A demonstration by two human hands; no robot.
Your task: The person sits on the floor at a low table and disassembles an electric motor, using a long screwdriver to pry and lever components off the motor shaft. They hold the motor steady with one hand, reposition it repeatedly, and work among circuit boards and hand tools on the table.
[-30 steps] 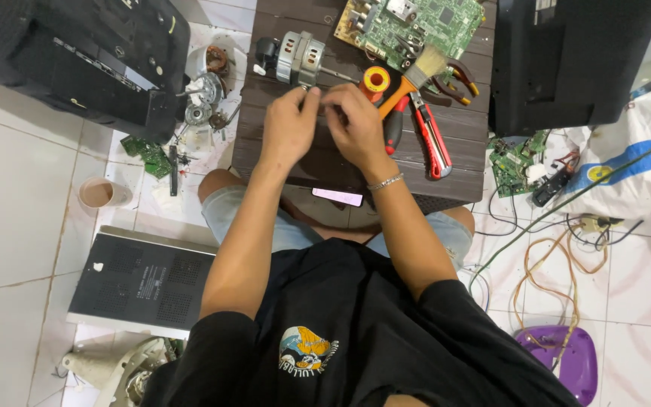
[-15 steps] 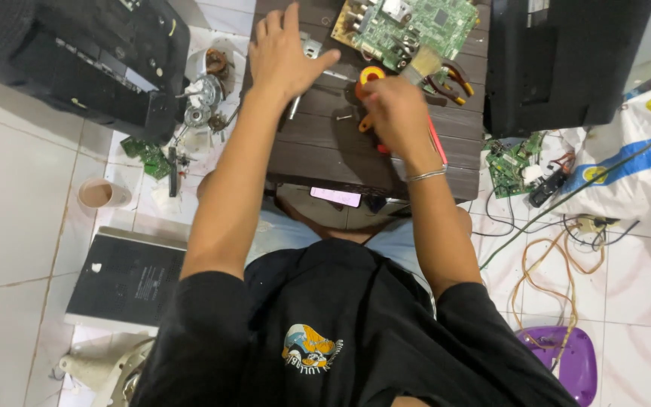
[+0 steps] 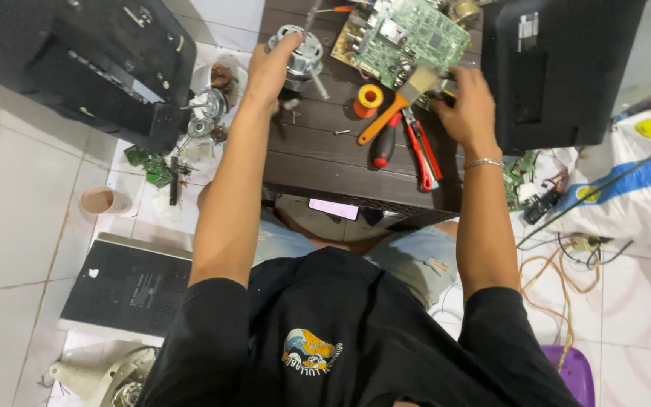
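Observation:
My left hand (image 3: 269,71) grips a small silver electric motor (image 3: 301,51) at the far left of a low dark wooden table (image 3: 356,177). My right hand (image 3: 465,105) rests at the table's right side, fingers curled over something dark beside the bristles of an orange-handled paintbrush (image 3: 382,120). What those fingers hold is hidden. A green circuit board (image 3: 408,34) lies at the back between my hands. Below the brush lie a yellow roll (image 3: 371,96), red-handled pliers (image 3: 420,151) and a red and black screwdriver (image 3: 382,149).
A black screen housing (image 3: 559,68) stands right of the table and a black casing (image 3: 84,53) on the floor at left. A phone (image 3: 333,209) lies on my lap. Motor parts (image 3: 205,120), a cup (image 3: 103,201), a black panel (image 3: 126,290), cables (image 3: 566,271) and a purple tub (image 3: 578,373) lie on the tiles.
My hands, together at the table's middle a second ago, have spread apart. The left went to the motor at the back left; the right moved over the tools to the brush head.

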